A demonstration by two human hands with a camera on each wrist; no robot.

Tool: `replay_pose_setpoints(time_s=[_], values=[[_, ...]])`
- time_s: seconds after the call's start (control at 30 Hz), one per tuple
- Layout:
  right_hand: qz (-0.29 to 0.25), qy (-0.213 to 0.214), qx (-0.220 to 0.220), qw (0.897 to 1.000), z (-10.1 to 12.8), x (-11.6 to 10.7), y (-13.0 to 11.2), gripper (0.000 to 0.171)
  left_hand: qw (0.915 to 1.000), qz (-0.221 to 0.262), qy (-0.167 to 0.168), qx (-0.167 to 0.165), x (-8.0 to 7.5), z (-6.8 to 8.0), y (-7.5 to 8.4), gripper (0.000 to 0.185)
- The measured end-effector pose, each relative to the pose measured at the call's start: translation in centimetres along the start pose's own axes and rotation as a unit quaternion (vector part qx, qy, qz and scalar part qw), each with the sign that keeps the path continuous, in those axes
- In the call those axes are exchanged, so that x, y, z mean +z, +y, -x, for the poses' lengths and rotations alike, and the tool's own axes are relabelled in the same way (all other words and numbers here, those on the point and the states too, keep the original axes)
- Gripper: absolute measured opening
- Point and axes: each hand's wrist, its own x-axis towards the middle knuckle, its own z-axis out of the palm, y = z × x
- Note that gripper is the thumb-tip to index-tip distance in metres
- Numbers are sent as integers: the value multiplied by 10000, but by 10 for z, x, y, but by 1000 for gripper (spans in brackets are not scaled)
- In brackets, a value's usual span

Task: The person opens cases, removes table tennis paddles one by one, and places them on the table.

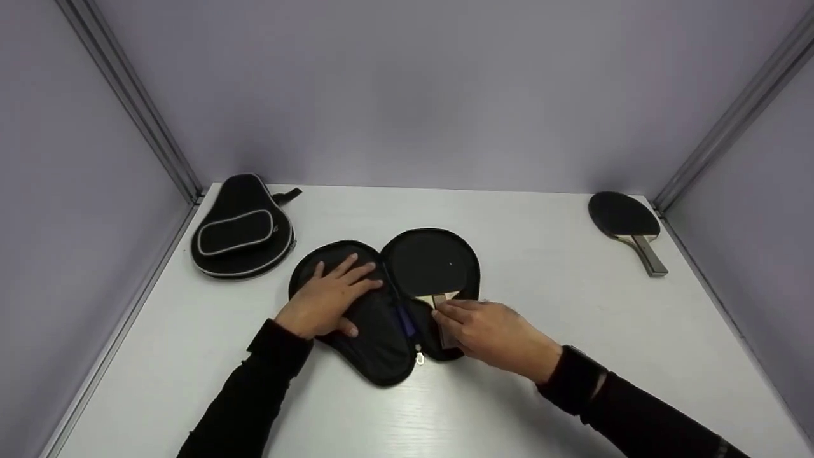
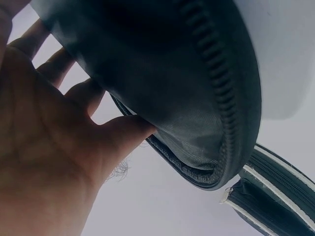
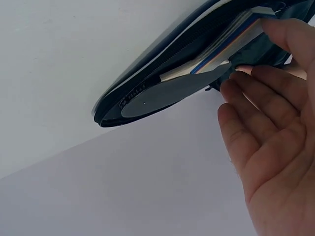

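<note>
**Paddle seated in the open case, zip not yet closed**

My left hand (image 1: 327, 296) lies flat, fingers straight and spread, on the left half of the open case (image 1: 381, 305), which sits spread like a book near the middle of the counter (image 1: 540, 267). My right hand (image 1: 489, 331) is at the lower right half, fingertips on the handle of the paddle (image 1: 432, 264) that lies in that half. From the right wrist view the fingers look fairly straight against the handle rather than wrapped round it, though I cannot be sure of the thumb.

As I judge it, the loading is essentially done: the paddle's dark blade fills the round part of the right half and the pale handle points toward the narrow end nearest me. What is left is to fold one half over the other and run the zipper; its pull (image 1: 419, 359) hangs at the near tip of the case, so nothing is zipped yet.

A second case (image 1: 241, 229), closed, lies at the far left corner of the counter, and another paddle (image 1: 626, 226) lies bare at the far right corner, well apart from my hands.
</note>
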Motion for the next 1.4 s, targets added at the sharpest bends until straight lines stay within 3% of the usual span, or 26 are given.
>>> replay_pose_setpoints(time_s=[0.37,0.5,0.73,0.93,1.17,1.3,1.4], values=[[189,-427,-473,9978,4,4,8,52,10000,-23,-45,45,0,-6,4,97],[265,-338,-815,9957,1,5,6,42,10000,-48,-34,67,0,-7,4,97],[1011,-123,-1098,9887,-4,9,4,25,10000,8,54,65,2,-6,3,96],[965,68,-1242,9875,-5,9,10,20,10000,-2,26,93,0,-7,4,97],[954,635,-913,9892,-7,5,17,15,10000,-19,-31,68,-1,-8,3,98],[1192,841,-550,9878,-9,2,22,24,10000,19,-54,65,0,-8,3,98],[1182,766,-135,9899,-8,-2,26,38,9999,56,-42,77,1,-8,3,98]])
